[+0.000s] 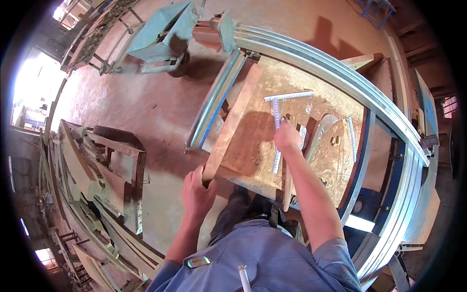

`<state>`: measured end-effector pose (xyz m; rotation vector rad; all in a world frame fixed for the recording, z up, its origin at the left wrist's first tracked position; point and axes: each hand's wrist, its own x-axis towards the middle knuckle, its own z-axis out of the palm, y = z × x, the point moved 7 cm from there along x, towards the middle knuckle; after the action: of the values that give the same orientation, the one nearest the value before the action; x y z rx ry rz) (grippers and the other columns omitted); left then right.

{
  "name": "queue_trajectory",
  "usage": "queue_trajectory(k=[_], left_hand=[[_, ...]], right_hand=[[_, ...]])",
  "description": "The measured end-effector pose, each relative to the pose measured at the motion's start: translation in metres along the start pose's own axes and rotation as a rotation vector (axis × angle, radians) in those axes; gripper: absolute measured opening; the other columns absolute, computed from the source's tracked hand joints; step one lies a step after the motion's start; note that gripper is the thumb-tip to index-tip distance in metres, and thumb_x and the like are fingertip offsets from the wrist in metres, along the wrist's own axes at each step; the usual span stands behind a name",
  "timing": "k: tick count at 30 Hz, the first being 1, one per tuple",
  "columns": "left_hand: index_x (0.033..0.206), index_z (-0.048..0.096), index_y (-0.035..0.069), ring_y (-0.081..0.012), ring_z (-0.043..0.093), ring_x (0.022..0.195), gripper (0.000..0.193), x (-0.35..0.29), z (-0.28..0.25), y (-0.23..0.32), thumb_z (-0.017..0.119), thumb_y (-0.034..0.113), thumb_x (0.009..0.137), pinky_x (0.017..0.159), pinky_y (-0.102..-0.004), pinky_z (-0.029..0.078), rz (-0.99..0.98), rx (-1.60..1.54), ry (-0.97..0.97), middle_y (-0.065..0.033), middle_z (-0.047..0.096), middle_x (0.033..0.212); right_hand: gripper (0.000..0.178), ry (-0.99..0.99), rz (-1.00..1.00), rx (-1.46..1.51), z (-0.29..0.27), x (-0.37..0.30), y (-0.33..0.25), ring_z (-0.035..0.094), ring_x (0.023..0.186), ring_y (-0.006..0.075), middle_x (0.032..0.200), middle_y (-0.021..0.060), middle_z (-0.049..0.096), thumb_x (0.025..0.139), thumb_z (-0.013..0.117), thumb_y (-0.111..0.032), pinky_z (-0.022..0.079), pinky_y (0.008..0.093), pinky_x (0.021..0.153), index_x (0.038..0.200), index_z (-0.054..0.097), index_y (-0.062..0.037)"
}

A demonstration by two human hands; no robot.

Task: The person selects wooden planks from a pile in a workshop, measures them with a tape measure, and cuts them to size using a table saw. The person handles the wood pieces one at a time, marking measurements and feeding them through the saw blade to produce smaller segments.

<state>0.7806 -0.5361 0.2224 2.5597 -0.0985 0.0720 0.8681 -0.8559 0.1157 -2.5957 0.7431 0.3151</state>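
My left hand [198, 193] is closed around the near end of a long reddish wooden board [234, 121], which lies along the left edge of the worktable. Over the middle of the dusty tabletop [306, 78], my right hand [288, 136] has its fingers curled together; whatever they pinch is too small to name. Beneath and beside it runs a marked metal ruler [276, 165], with a second ruler [292, 96] across its far end in a T. Right of the hand lie a rounded metal plate [330, 120], small brass-coloured pieces [335, 141] and another ruler [352, 138]. A narrow wooden strip [287, 187] is under my right forearm.
Metal rails [311, 54] curve around the table's far and right sides. A roller bar [214, 100] stands at its left. Beyond it is a pale-blue cart [163, 31]. Stacked lumber [104, 180] and a tyre [114, 133] lie to the left.
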Motion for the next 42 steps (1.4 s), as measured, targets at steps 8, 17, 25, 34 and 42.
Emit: queue_trajectory(k=[8,17,25,34,42], left_hand=[[0.123,0.061,0.004,-0.0350,0.062,0.095,0.049,-0.006,-0.002,0.022,0.076,0.017,0.078,0.082,-0.0454,0.051,0.042,0.044,-0.031,-0.0150,0.066,0.100],[0.124,0.062,0.004,-0.0355,0.062,0.097,0.051,-0.018,0.001,0.040,0.077,0.018,0.077,0.085,-0.0459,0.050,0.088,0.010,-0.147,-0.0151,0.066,0.100],[0.123,0.063,0.004,-0.0356,0.062,0.100,0.050,-0.027,-0.006,0.043,0.077,0.019,0.078,0.087,-0.0452,0.050,0.099,0.031,-0.139,-0.0152,0.067,0.104],[0.122,0.064,0.005,-0.0351,0.062,0.095,0.048,-0.033,-0.010,0.045,0.077,0.018,0.078,0.084,-0.0451,0.050,0.114,0.000,-0.139,-0.0148,0.067,0.099],[0.122,0.064,0.006,-0.0346,0.063,0.095,0.048,-0.038,-0.009,0.044,0.077,0.018,0.077,0.084,-0.0447,0.050,0.087,0.017,-0.150,-0.0147,0.067,0.098]], right_hand=[[0.018,-0.177,-0.139,1.175,-0.055,-0.086,0.004,0.057,0.060,0.0079,0.074,0.0022,0.063,0.102,0.050,-0.011,0.047,0.0252,0.054,0.099,0.064,-0.0002],[0.027,-0.268,-0.366,0.656,-0.070,-0.104,-0.023,0.066,0.069,0.0226,0.076,0.0108,0.066,0.102,0.053,-0.023,0.053,0.0364,0.069,0.124,0.066,-0.0131],[0.031,-0.189,-0.383,0.596,-0.073,-0.113,-0.020,0.062,0.067,0.0151,0.074,0.0088,0.064,0.101,0.056,-0.018,0.052,0.0312,0.066,0.130,0.066,-0.0159],[0.030,-0.064,-0.483,0.519,-0.074,-0.121,-0.019,0.063,0.067,0.0166,0.073,0.0098,0.063,0.100,0.057,-0.017,0.053,0.0315,0.067,0.128,0.068,-0.0168],[0.030,-0.018,-0.553,0.495,-0.072,-0.124,-0.019,0.064,0.067,0.0199,0.074,0.0119,0.063,0.100,0.056,-0.015,0.053,0.0328,0.066,0.128,0.068,-0.0170]])
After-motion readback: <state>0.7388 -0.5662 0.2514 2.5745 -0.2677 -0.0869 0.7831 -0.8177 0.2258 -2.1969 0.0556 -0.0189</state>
